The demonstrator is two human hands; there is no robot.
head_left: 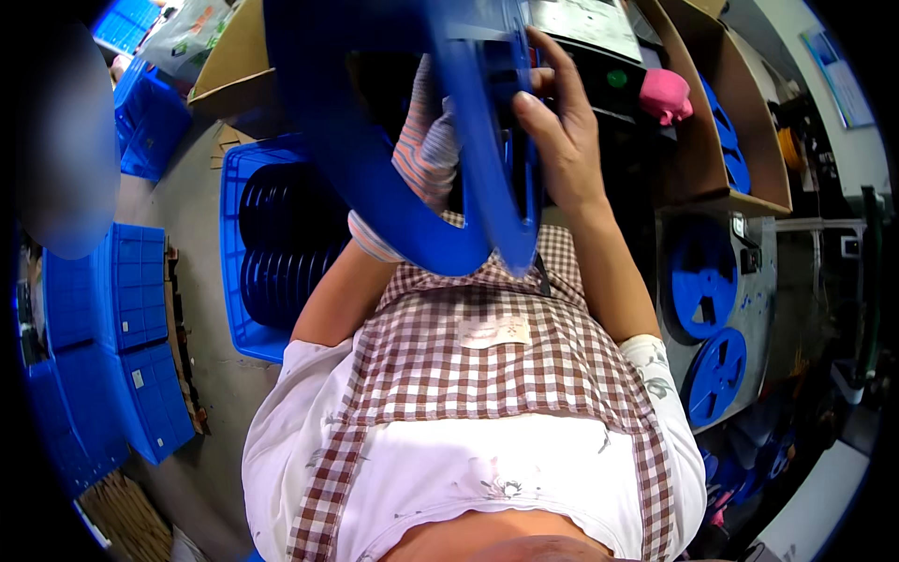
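Raised in front of my chest is a large blue plastic reel, stood on edge with its two flanges apart and smeared by motion. My left hand, in a grey and orange striped glove, reaches behind the near flange and holds the reel around its middle; some of its fingers are hidden. On the other side my bare right hand grips the right flange, with thumb and fingers bent at its openings.
A blue crate of black reels stands at left, stacked blue crates beyond it. At right, blue reels lie on a grey surface below a cardboard box. Near the box sits a pink object.
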